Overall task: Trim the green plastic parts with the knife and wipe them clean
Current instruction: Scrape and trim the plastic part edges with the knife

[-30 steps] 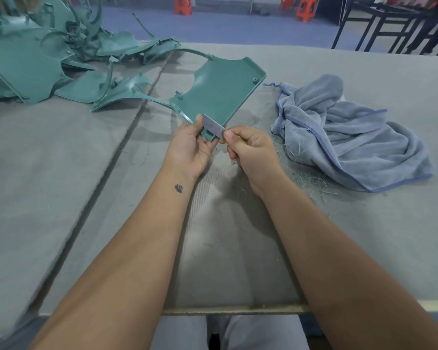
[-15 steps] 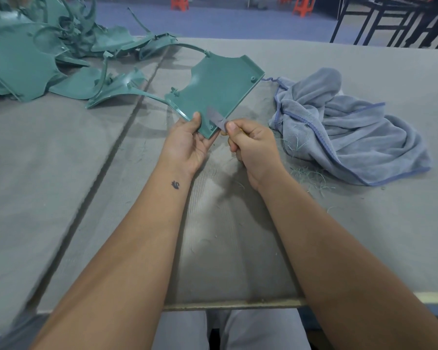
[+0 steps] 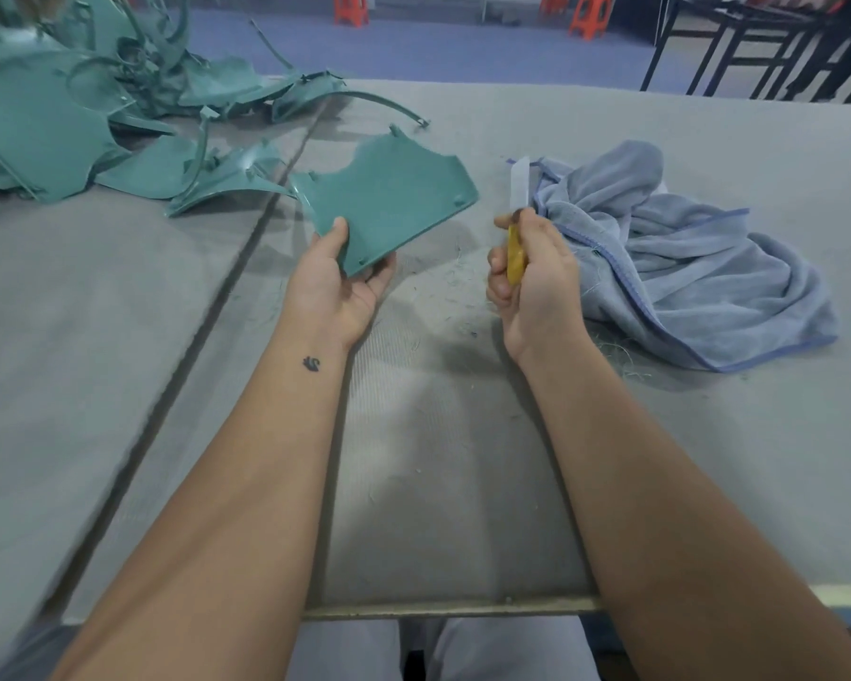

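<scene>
My left hand (image 3: 337, 282) holds a flat green plastic part (image 3: 389, 199) by its near corner, thumb on top, fingers underneath, lifted a little above the table. My right hand (image 3: 531, 272) grips the yellow handle of a knife (image 3: 518, 204), whose pale blade points up and away. Blade and part are apart, with a gap between them. A crumpled blue-grey cloth (image 3: 684, 258) lies on the table just right of my right hand.
A pile of green plastic parts (image 3: 94, 110) fills the table's far left. Thin green shavings (image 3: 443, 282) lie scattered between my hands and by the cloth. A seam (image 3: 207, 331) runs across the grey table covering. Orange stools and dark frames stand beyond the far edge.
The blade was against the part's near edge; now my right hand has pulled it away to the right and turned it upward. The left hand has rotated the part.
</scene>
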The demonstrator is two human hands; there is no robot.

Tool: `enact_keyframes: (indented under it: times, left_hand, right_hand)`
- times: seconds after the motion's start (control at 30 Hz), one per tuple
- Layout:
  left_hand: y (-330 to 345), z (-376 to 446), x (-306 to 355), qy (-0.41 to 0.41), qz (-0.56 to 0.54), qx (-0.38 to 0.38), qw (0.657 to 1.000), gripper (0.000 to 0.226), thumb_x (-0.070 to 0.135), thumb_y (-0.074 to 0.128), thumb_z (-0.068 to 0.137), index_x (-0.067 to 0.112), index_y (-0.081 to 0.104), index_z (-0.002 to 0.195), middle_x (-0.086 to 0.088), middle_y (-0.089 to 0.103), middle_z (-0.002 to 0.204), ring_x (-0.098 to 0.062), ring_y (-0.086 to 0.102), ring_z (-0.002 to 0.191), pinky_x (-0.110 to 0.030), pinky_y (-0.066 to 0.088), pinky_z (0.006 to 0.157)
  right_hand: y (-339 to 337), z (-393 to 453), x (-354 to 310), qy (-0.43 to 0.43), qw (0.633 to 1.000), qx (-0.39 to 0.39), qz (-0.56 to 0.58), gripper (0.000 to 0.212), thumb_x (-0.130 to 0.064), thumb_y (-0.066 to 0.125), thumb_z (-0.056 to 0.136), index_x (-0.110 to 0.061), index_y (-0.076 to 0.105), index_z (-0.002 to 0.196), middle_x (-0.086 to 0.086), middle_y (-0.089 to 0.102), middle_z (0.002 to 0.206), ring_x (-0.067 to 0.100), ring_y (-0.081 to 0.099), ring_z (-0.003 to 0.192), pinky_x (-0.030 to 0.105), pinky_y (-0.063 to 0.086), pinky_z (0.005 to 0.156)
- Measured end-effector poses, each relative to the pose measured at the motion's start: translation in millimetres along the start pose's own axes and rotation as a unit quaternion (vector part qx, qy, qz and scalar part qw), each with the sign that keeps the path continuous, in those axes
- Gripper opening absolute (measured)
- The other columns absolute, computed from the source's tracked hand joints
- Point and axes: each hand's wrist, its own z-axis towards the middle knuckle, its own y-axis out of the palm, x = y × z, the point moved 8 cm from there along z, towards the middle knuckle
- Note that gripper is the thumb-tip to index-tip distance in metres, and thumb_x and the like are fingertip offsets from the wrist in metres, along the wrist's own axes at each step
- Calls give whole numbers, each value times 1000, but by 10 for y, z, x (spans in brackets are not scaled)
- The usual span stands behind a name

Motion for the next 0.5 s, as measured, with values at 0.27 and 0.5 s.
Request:
enact_keyframes:
  times: [0.27, 0.5]
  left_hand:
    - [48, 65, -41, -20, 57, -11, 998, 32, 13, 38, 105, 10, 47, 135, -12, 66, 113, -29, 68, 93, -40, 61, 63]
    - [76, 56, -34, 1, 62, -15, 998, 23, -4, 48, 97, 7, 54, 117, -12, 66, 104, -27, 67, 90, -35, 61, 63]
  right_hand:
    - [11, 81, -23, -1, 996, 15, -89, 23, -21, 49, 97, -16, 67, 83, -2, 47, 68, 9, 40, 60, 20, 33, 54]
    - [28, 77, -39, -44, 989, 1, -141, 16, -10, 47, 99, -22, 52, 90, -1, 59, 77, 8, 51, 54, 20, 39, 49]
